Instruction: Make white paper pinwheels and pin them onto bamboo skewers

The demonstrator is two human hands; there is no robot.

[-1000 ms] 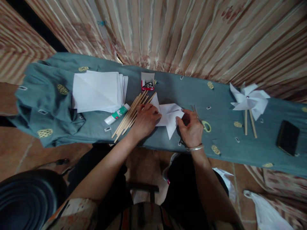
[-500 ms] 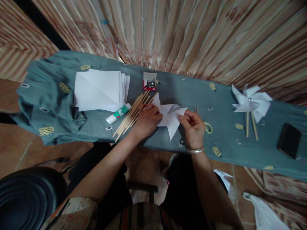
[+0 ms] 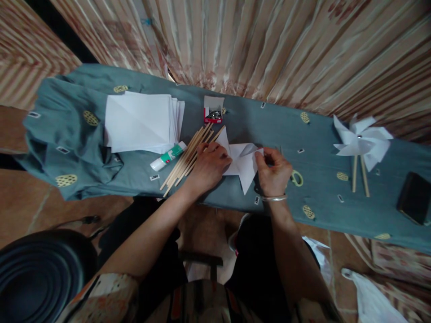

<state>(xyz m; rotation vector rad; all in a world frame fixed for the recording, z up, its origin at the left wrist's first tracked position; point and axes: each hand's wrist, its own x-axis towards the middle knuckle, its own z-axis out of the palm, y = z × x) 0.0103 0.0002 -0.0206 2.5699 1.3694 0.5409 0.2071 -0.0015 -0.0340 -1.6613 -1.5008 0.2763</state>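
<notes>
Between my hands lies a white sheet of paper (image 3: 238,165), cut and partly folded into a pinwheel shape with pointed blades. My left hand (image 3: 211,165) bears down on its left side, fingers curled together over the paper. At the right, my right hand (image 3: 273,169) pinches a blade's tip between thumb and fingers. Thin wooden sticks (image 3: 183,163) lie in a loose bundle beside my left hand, partly under it. Close to the right hand are green-handled scissors (image 3: 296,178), their blades mostly hidden by that hand.
A stack of white paper (image 3: 139,121) lies left, with a glue stick (image 3: 168,156) by its corner. Behind the sticks stands an open small box (image 3: 213,115) of shiny metal pieces. Finished pinwheels (image 3: 365,139) on sticks and a black phone-like object (image 3: 414,197) lie right.
My right hand has turned slightly, still pinching the blade's tip. The left hand stays on the paper. The view has shifted a little.
</notes>
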